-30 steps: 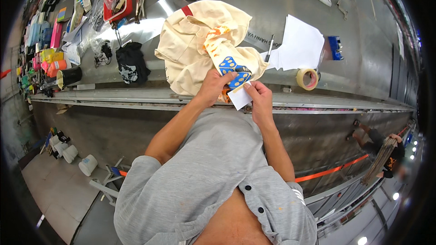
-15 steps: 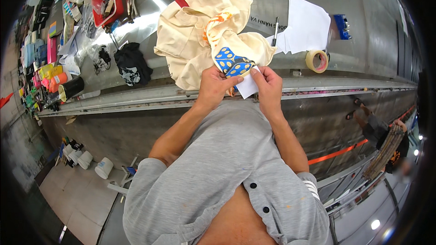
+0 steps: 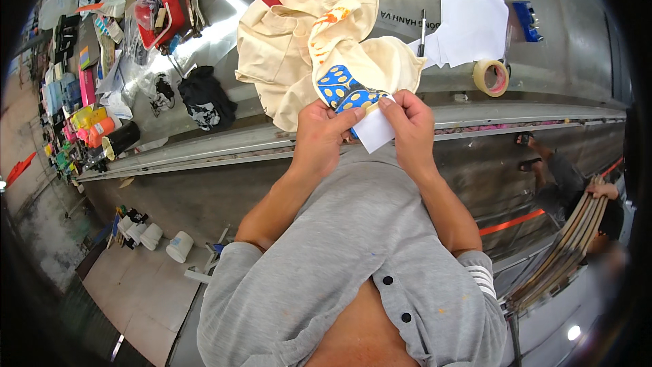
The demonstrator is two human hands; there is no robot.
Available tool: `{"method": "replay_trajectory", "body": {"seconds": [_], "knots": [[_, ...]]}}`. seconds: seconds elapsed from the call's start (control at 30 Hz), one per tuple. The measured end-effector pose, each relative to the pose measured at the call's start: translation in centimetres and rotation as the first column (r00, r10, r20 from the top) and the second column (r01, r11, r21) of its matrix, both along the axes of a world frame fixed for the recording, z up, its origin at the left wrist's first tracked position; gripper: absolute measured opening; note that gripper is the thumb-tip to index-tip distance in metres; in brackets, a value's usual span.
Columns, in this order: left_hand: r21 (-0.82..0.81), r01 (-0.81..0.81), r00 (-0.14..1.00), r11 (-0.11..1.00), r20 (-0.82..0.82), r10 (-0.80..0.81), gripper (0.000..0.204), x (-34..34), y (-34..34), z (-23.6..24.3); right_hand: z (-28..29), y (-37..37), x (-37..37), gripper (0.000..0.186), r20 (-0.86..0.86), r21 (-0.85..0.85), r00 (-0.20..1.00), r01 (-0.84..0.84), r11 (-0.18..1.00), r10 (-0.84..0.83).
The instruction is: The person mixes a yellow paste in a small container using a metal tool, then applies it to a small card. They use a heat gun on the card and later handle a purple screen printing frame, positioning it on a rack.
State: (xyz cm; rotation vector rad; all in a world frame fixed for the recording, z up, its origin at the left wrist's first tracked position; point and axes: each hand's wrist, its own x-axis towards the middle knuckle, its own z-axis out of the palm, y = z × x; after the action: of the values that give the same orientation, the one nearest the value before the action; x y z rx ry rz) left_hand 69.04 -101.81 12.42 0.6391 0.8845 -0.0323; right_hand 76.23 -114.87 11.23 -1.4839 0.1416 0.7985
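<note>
A cream cloth [image 3: 272,51] with orange marks and a dark red edge strip lies bunched on the table's near side. Its near end carries a blue patch with yellow dots [image 3: 335,85]. My left hand [image 3: 317,137] pinches the cloth at the left of this patch, thumb on top. Between my right thumb and fingers, a small white paper piece [image 3: 375,133] is pressed at the patch's right edge. My right hand [image 3: 413,126] is closed on it. Whether the paper is stuck to the cloth or tucked behind it, I cannot tell.
Right of the cloth are white paper sheets [image 3: 472,20], a black pen [image 3: 422,32], a tape roll [image 3: 490,78] and a blue object [image 3: 527,22]. Leftward lie a black bag [image 3: 206,98], a red basket [image 3: 160,15] and several paint containers. Another person carries boards [image 3: 567,248] at right.
The view has shifted slightly. My hands keep their hold on the cloth and paper, and more of the paper shows. The other person at right has moved nearer with the boards.
</note>
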Motion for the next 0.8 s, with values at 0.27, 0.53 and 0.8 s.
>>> {"method": "replay_trajectory", "body": {"seconds": [0.27, 0.53, 0.8], "knots": [[0.022, -0.028, 0.991, 0.999, 0.133, 0.024, 0.031, 1.5, -1.1, 4.6, 5.0, -0.4, 3.1, 0.016, 0.088, 0.099, 0.996, -0.009, 0.995, 0.0], [-0.141, -0.09, 0.974, 0.986, 0.194, 0.117, 0.027, 2.6, -1.7, 3.8, 5.7, -0.5, 5.7, 0.015, 0.197, -0.013, 0.97, -0.145, 0.989, 0.145], [-0.198, -0.082, 0.985, 0.977, 0.131, 0.109, 0.024, 2.3, -1.6, 2.9, 5.9, 0.1, 6.4, 0.017, 0.209, -0.097, 0.952, -0.209, 0.973, 0.225]]}}
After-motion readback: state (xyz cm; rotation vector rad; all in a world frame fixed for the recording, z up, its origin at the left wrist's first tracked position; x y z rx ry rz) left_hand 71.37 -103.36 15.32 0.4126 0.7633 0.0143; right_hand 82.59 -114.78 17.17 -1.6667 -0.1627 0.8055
